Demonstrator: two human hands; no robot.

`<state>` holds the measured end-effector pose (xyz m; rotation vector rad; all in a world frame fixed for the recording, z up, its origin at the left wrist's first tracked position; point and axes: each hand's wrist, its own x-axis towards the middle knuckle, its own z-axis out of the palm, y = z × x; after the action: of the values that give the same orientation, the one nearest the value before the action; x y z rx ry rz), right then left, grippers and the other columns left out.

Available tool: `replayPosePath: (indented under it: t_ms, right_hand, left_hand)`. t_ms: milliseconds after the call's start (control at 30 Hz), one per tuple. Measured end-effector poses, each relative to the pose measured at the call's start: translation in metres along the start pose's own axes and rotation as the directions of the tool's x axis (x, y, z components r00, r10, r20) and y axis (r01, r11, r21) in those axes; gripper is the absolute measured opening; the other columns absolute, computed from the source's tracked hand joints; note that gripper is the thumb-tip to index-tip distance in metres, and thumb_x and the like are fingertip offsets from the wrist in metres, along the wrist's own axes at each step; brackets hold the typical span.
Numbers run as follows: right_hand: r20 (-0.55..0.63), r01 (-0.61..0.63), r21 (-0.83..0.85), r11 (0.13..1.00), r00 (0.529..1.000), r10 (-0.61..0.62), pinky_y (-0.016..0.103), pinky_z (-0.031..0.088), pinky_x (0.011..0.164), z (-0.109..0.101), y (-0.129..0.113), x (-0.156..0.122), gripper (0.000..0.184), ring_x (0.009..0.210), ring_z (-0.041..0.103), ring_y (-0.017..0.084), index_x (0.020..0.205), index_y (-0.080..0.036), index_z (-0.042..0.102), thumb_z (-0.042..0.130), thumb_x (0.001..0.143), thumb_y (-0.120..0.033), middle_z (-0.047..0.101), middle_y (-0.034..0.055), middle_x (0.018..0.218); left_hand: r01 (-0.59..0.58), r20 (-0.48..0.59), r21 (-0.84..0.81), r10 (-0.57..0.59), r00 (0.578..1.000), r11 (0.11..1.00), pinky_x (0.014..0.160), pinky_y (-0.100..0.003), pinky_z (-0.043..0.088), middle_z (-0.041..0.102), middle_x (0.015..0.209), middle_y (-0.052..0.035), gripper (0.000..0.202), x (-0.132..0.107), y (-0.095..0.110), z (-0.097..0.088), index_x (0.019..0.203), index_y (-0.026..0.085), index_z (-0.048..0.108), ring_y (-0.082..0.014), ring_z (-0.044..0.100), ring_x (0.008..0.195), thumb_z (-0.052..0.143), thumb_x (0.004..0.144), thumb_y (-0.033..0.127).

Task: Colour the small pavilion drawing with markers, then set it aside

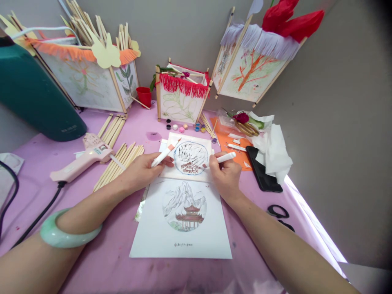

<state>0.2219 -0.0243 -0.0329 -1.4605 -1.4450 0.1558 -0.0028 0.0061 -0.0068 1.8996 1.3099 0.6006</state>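
Note:
My left hand [147,167] grips a white marker [163,156] with a brownish nib end pointing up and away. That hand rests at the left edge of a small pale panel [165,173]. On the panel a round drawing [191,153] shows dark strokes, a blue outline and a reddish-brown pavilion. Another white marker [226,157] is held in my right hand [226,175], its reddish end at the drawing's right side beside the pavilion. Just below lies a printed sheet [153,241] with a round picture [185,208] of mountains and a pavilion.
A pink glue gun [84,161] and wooden sticks [122,161] lie left, near a teal bottle [33,90]. Paper lanterns [180,104] stand behind, with small paint pots [181,129] before them. Rightward are scissors [246,130], a black phone [263,171] and crumpled tissue [277,151].

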Motion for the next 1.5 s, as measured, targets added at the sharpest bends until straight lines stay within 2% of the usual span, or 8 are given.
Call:
replayPosePath:
  t_ms: [367, 600, 1200, 1500]
  right_hand:
    - [-0.001, 0.008, 0.024, 1.0, 1.0, -0.008, 0.022, 0.041, 0.053, -0.0001, -0.0001, -0.0003, 0.02, 0.047, 0.053, 0.01, 0.063, -0.019, 0.054, 0.053, 0.081, -0.027, 0.063, -0.0028, 0.054]
    - [-0.018, -0.034, 0.089, 0.995, 0.999, 0.036, 0.023, 0.045, 0.056, -0.0004, 0.0001, -0.0003, 0.017, 0.055, 0.061, 0.013, 0.07, -0.019, 0.055, 0.052, 0.082, -0.029, 0.067, -0.0009, 0.059]
    - [-0.019, -0.014, 0.023, 1.0, 1.0, 0.014, 0.023, 0.044, 0.056, -0.0003, 0.001, 0.0, 0.018, 0.05, 0.056, 0.011, 0.067, -0.019, 0.055, 0.053, 0.081, -0.029, 0.065, -0.0022, 0.057]
    - [0.01, 0.0, 0.084, 0.996, 1.0, -0.001, 0.023, 0.043, 0.053, -0.0013, -0.0004, -0.0019, 0.018, 0.052, 0.057, 0.012, 0.067, -0.019, 0.055, 0.052, 0.082, -0.029, 0.065, -0.0012, 0.059]
  left_hand:
    - [-0.009, 0.002, -0.005, 0.009, 1.0, 1.0, 0.088, -0.034, 0.042, 0.066, 0.11, -0.0023, 0.028, 0.0001, -0.0007, -0.0001, 0.093, 0.021, 0.068, -0.0209, 0.059, 0.096, 0.046, 0.076, 0.028]
    - [-0.013, -0.006, 0.005, 0.013, 1.0, 1.0, 0.088, -0.035, 0.043, 0.066, 0.111, -0.0027, 0.03, 0.0008, -0.0014, 0.0001, 0.093, 0.021, 0.069, -0.0207, 0.059, 0.095, 0.046, 0.074, 0.026]
    - [-0.007, 0.004, 0.012, 0.007, 1.0, 1.0, 0.089, -0.034, 0.042, 0.067, 0.11, -0.0012, 0.03, 0.0006, -0.0013, -0.0003, 0.093, 0.021, 0.068, -0.0203, 0.059, 0.094, 0.046, 0.075, 0.028]
    - [-0.006, 0.005, -0.006, 0.006, 1.0, 1.0, 0.091, -0.037, 0.042, 0.066, 0.111, -0.0026, 0.03, -0.0005, 0.0011, -0.0011, 0.095, 0.021, 0.068, -0.0211, 0.059, 0.093, 0.046, 0.076, 0.03]
